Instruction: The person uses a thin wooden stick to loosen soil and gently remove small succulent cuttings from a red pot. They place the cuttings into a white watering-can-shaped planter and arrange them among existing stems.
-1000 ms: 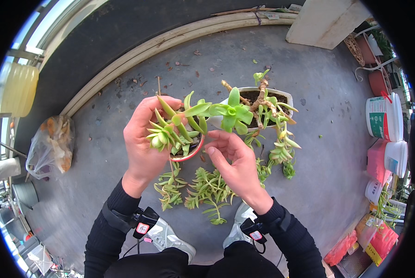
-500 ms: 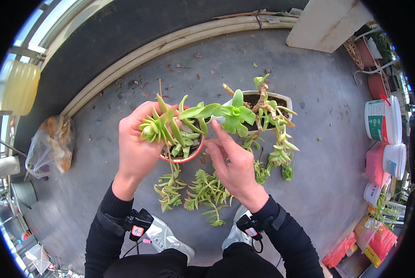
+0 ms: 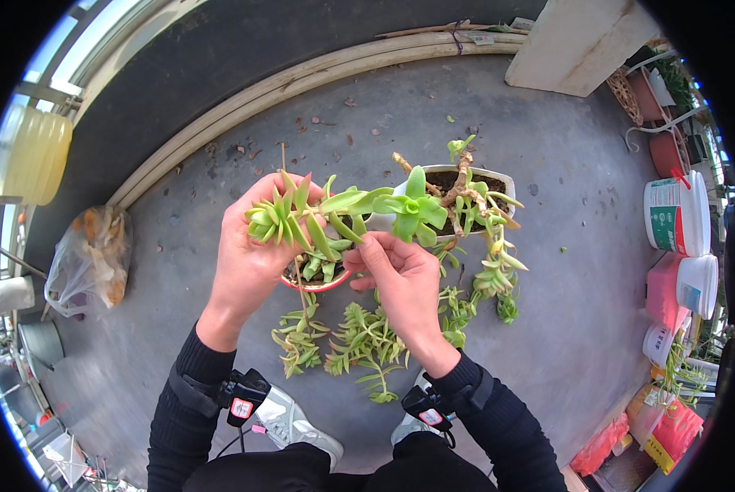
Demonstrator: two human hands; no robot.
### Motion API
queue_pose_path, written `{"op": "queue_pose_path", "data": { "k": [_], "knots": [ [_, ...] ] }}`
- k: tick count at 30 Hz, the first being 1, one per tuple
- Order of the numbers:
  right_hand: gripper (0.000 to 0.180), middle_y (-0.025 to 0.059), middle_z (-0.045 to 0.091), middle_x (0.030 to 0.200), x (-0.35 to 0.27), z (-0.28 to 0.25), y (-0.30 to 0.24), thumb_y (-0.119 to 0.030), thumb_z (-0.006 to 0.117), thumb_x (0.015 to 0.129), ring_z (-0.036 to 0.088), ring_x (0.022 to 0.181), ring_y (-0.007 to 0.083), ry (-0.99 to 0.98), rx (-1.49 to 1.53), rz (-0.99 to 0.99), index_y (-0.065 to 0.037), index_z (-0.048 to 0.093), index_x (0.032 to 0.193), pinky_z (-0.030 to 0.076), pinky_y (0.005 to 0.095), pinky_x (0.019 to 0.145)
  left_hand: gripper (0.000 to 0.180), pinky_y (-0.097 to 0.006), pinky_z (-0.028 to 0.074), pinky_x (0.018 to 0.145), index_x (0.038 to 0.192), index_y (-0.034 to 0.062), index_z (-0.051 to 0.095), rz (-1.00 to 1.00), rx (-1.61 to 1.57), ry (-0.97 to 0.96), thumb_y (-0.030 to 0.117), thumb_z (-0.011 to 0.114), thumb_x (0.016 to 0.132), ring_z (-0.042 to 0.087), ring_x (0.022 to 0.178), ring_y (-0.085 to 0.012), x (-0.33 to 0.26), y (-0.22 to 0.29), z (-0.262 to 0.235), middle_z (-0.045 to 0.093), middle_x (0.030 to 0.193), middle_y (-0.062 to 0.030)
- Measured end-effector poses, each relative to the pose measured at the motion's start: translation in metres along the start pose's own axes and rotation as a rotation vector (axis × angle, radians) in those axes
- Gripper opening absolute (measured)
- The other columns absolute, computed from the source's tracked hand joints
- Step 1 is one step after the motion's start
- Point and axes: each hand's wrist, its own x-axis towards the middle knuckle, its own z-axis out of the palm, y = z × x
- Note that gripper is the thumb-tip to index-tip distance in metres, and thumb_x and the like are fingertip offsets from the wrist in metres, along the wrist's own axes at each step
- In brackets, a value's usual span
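My left hand (image 3: 248,262) is closed round a succulent stem, with a pale green rosette (image 3: 270,218) showing at its fingers. Below this is a round pot with a red rim (image 3: 325,286), holding soil and thick leaves. My right hand (image 3: 406,287) has thumb and forefinger pinched at the tip of a long succulent leaf (image 3: 348,229) over the pot. A bright green rosette (image 3: 417,211) stands just beyond my right fingers. It overlaps a white rectangular pot (image 3: 510,182) with woody, trailing stems.
Cut succulent sprigs (image 3: 359,332) lie on the grey floor in front of my shoes. On the left sit a plastic bag (image 3: 97,254) and a yellow container (image 3: 39,156). White buckets (image 3: 680,215) line the right side. Pale pipes (image 3: 302,78) run along the back wall.
My right hand has gone from a pointing forefinger near the green rosette to a pinch on a leaf, moving slightly down and left. My left hand keeps its hold, turned slightly.
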Motion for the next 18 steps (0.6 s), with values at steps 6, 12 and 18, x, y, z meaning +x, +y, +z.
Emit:
{"op": "queue_pose_path", "data": {
  "k": [6, 12, 18],
  "knots": [
    [0.027, 0.0115, 0.072, 0.091, 0.001, -0.002, -0.004, -0.020, 0.063, 0.099, 0.072, 0.082, 0.0176, -0.004, 0.144, 0.068, 0.003, 0.066, 0.114, 0.059, 0.0277, 0.065, 0.033, -0.028, 0.051, 0.091, 0.119, 0.0006, 0.063, 0.161, 0.148, -0.104, 0.009, 0.071, 0.088, 0.061, 0.105, -0.0127, 0.015, -0.006, -0.003, 0.062, 0.119, -0.0061],
    [0.026, 0.0107, 0.073, 0.091, 0.003, -0.001, -0.003, -0.018, 0.064, 0.099, 0.072, 0.082, 0.0163, 0.001, 0.116, 0.057, 0.003, 0.066, 0.114, 0.059, 0.0266, 0.065, 0.034, -0.030, 0.052, 0.091, 0.120, 0.0013, 0.063, 0.082, 0.022, -0.040, 0.001, 0.071, 0.087, 0.062, 0.107, -0.0142, 0.012, -0.006, 0.006, 0.061, 0.125, -0.0077],
    [0.020, 0.0068, 0.073, 0.091, 0.000, 0.005, -0.001, -0.013, 0.065, 0.097, 0.070, 0.080, 0.0104, 0.036, -0.077, -0.097, 0.002, 0.069, 0.109, 0.057, 0.0245, 0.064, 0.035, -0.029, 0.053, 0.092, 0.119, 0.0022, 0.064, 0.062, -0.051, -0.018, 0.001, 0.074, 0.086, 0.065, 0.103, -0.0160, 0.004, -0.011, 0.005, 0.063, 0.124, -0.0104]
  ]
}}
